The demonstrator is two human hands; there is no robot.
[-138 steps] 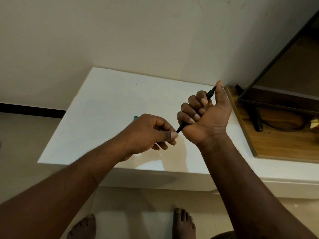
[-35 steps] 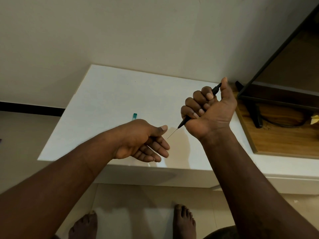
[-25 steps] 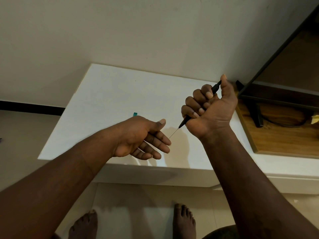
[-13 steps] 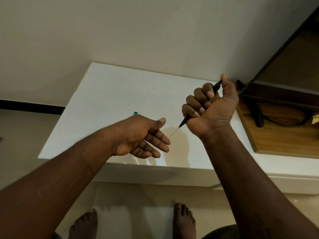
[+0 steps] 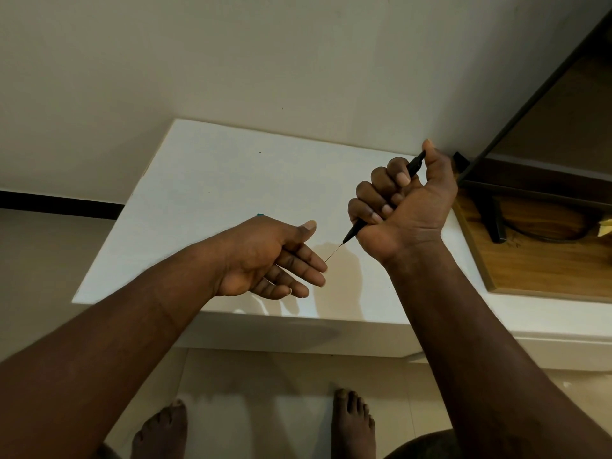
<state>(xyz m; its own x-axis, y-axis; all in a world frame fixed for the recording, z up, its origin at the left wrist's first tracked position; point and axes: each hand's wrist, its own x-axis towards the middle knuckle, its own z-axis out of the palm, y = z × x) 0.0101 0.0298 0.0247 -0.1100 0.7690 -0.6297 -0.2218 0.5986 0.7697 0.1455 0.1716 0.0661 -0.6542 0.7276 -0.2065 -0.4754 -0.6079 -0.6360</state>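
Note:
My right hand (image 5: 405, 207) grips a thin black tool (image 5: 355, 229) in a fist above the white table (image 5: 212, 180). The tool's upper end sticks out by the thumb, and a fine needle-like tip (image 5: 333, 252) points down and left from the bottom of the fist. My left hand (image 5: 271, 258) is held palm up with straight fingers just left of that tip. The needle's end sits at or just above the left fingertips; I cannot tell whether it touches them. A small teal object (image 5: 260, 215) peeks out from behind the left hand on the table.
A wooden board (image 5: 543, 263) lies on the table's right side with a black stand and cable (image 5: 496, 223) on it. A dark frame edge (image 5: 536, 91) slants up at the right. A plain wall stands behind the table. My bare feet (image 5: 352, 422) are on the tiled floor below.
Earlier the left hand pinched the tool's tip; it has since opened, exposing the needle. Over the last second both hands have stayed nearly still.

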